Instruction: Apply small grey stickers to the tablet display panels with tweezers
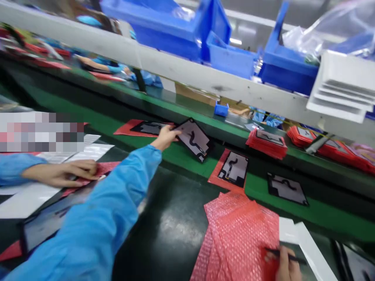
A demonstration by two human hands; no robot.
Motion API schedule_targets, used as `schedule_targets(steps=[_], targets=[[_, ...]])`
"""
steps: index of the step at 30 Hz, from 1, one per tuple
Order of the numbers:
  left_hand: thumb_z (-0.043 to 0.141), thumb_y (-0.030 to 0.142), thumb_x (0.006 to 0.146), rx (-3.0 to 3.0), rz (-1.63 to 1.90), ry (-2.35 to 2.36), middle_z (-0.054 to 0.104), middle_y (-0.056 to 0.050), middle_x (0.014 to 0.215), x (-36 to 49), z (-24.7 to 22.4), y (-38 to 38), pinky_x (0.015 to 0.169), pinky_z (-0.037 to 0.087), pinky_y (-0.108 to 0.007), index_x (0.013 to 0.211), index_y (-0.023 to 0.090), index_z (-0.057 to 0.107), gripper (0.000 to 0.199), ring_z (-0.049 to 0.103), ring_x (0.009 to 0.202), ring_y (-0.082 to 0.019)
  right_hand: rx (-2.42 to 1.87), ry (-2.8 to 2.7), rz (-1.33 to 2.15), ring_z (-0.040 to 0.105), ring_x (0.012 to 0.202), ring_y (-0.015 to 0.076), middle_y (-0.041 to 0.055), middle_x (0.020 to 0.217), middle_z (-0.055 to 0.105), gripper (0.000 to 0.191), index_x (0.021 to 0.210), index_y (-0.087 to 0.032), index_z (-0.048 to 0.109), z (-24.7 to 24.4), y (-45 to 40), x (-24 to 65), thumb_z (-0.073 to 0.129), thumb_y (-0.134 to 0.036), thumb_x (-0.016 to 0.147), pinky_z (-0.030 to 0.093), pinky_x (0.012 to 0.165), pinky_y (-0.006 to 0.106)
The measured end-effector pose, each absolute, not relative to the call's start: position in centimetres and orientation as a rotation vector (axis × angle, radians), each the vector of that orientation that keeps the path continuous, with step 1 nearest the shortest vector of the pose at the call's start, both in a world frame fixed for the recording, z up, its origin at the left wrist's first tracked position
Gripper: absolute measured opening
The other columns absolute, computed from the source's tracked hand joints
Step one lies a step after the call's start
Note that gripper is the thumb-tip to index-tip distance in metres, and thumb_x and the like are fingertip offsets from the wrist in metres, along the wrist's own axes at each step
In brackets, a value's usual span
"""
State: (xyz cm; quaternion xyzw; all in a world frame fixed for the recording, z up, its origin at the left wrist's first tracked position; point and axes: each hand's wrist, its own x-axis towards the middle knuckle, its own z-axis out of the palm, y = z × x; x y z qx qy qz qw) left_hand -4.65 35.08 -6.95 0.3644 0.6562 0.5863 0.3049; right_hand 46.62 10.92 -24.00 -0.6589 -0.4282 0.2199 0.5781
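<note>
My left hand, at the end of a blue sleeve, pinches the left corner of a dark-framed panel with a black curved strip on it. The panel is tilted above the green belt. At the bottom right, my right hand is closed on a thin black tool, over the right side of a fanned stack of red bubble bags. Its sleeve is out of view.
On the belt lie a panel on a red bag and a bare panel. A co-worker's hand works at the left. Blue bins stand on the overhead shelf. White strips lie at lower right.
</note>
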Motion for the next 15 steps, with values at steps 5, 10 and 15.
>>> schedule_targets(steps=[5, 10, 15], targets=[[0.087, 0.019, 0.076, 1.029, 1.467, 1.365, 0.070, -0.002, 0.090, 3.0, -6.6, 32.4, 0.059, 0.054, -0.019, 0.109, 0.015, 0.067, 0.038, 0.064, 0.071, -0.011, -1.479, -0.990, 0.632, 0.072, 0.056, 0.0257, 0.0039, 0.061, 0.074, 0.058, 0.080, -0.022, 0.065, -23.9, 10.4, 46.9, 0.065, -0.080, 0.088, 0.059, 0.065, 0.039], [0.092, 0.033, 0.066, 1.035, 1.142, 1.165, 0.075, -0.008, 0.091, 13.4, -11.1, 24.3, 0.054, 0.055, -0.026, 0.110, 0.014, 0.068, 0.054, 0.069, 0.067, -0.017, -1.458, -0.905, 0.817, 0.074, 0.063, 0.0233, 0.0040, 0.069, 0.076, 0.051, 0.087, -0.020, 0.068, -23.4, 7.7, 46.2, 0.067, -0.070, 0.094, 0.058, 0.067, 0.035], [0.089, 0.048, 0.069, 1.099, 0.874, 1.153, 0.076, -0.009, 0.087, 19.8, -16.7, 18.2, 0.060, 0.059, -0.032, 0.109, 0.016, 0.065, 0.057, 0.073, 0.072, -0.023, -1.342, -0.600, 0.850, 0.075, 0.059, 0.0236, 0.0017, 0.065, 0.074, 0.051, 0.093, -0.019, 0.066, -22.9, 5.0, 48.4, 0.072, -0.070, 0.091, 0.060, 0.060, 0.034]])
